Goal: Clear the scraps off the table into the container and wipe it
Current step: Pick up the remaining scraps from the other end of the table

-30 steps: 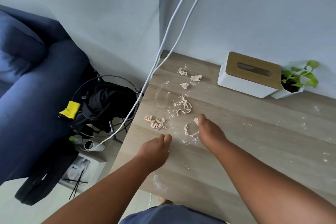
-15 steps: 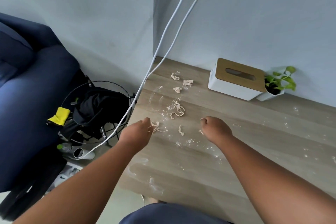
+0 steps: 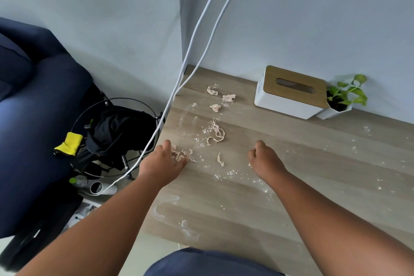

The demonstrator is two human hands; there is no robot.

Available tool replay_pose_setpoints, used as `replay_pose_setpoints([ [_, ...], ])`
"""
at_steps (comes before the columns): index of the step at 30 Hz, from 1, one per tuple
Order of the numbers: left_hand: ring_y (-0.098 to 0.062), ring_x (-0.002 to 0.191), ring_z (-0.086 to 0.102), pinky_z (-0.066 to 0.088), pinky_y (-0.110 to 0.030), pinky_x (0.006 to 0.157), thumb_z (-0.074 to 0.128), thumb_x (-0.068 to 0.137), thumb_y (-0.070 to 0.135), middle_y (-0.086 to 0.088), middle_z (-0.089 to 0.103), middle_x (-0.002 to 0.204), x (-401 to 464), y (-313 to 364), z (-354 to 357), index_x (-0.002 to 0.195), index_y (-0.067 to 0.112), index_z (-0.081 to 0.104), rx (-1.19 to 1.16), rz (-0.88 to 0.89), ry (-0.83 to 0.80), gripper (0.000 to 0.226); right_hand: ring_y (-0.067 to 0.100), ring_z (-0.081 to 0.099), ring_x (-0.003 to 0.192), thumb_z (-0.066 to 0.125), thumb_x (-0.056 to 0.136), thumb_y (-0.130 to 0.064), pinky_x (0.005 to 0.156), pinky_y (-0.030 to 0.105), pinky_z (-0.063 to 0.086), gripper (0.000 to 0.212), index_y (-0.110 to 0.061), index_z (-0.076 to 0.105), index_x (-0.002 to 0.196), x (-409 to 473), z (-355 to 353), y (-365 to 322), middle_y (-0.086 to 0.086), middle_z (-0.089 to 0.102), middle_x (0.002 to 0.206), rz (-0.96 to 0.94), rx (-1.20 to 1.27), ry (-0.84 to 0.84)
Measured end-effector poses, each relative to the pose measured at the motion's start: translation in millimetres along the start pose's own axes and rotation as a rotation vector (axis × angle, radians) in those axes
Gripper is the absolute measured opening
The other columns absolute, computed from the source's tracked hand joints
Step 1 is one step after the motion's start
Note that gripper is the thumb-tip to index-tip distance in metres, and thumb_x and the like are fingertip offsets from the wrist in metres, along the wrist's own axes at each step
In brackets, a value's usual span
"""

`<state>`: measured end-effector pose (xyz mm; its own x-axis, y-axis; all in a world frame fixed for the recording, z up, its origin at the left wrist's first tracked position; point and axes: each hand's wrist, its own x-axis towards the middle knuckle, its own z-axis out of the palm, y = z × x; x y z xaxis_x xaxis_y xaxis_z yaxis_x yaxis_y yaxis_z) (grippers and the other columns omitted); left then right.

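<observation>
Pale dough scraps lie on the floury wooden table (image 3: 313,163): three small lumps (image 3: 215,107) at the back, a stringy piece (image 3: 216,134) in the middle and a short strip (image 3: 220,159) nearer me. My left hand (image 3: 163,161) lies with its fingers on a scrap cluster (image 3: 186,154) by the table's left edge. My right hand (image 3: 264,157) is curled into a fist over the table; a pale dough scrap (image 3: 249,164) peeks out beneath it. A faint round outline (image 3: 187,121), a clear dish or a flour ring, sits left of the stringy piece.
A white tissue box (image 3: 291,101) with a wooden lid and a small potted plant (image 3: 345,94) stand against the wall. Two white cables (image 3: 179,87) hang past the table's left corner. Below are a wire basket (image 3: 116,130) of dark clothes, a yellow cloth (image 3: 67,143) and a blue sofa (image 3: 33,107).
My left hand has moved forward and left onto the scrap cluster. My right hand has drawn back to the right, off the short strip, with its fingers curled.
</observation>
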<state>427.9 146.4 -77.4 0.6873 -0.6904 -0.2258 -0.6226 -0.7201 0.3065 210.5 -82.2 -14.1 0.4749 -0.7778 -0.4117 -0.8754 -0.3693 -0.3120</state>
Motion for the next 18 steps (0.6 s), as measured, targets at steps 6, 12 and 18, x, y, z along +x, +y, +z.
replay_pose_setpoints([
  [6,-0.026,0.088,0.065,0.042,-0.032,0.059,0.05,0.079,0.088,0.0,0.053,0.101,10,5,3,0.113,0.022,0.035,0.035,-0.052,-0.046,0.075,0.031,0.057,0.074,0.045,0.102,-0.014,0.061,0.033,0.037,0.011,-0.007,0.042,0.11,19,1,-1,0.011,0.058,0.084,0.009,0.061,0.007],
  [12,-0.029,0.08,0.067,0.038,-0.032,0.055,0.046,0.095,0.068,-0.004,0.056,0.097,18,14,13,0.115,0.015,0.042,0.142,0.096,0.003,0.057,0.03,0.059,0.081,0.038,0.105,-0.012,0.068,0.033,0.044,0.015,-0.009,0.048,0.116,40,7,6,0.012,0.062,0.099,-0.003,0.101,-0.03],
  [18,-0.03,0.083,0.065,0.036,-0.034,0.058,0.044,0.105,0.04,-0.006,0.056,0.1,22,17,13,0.113,0.012,0.049,0.159,0.163,-0.037,0.03,0.032,0.06,0.083,0.043,0.11,-0.032,0.063,0.034,0.039,0.027,-0.009,0.049,0.098,56,14,8,0.014,0.067,0.102,-0.04,0.113,0.028],
])
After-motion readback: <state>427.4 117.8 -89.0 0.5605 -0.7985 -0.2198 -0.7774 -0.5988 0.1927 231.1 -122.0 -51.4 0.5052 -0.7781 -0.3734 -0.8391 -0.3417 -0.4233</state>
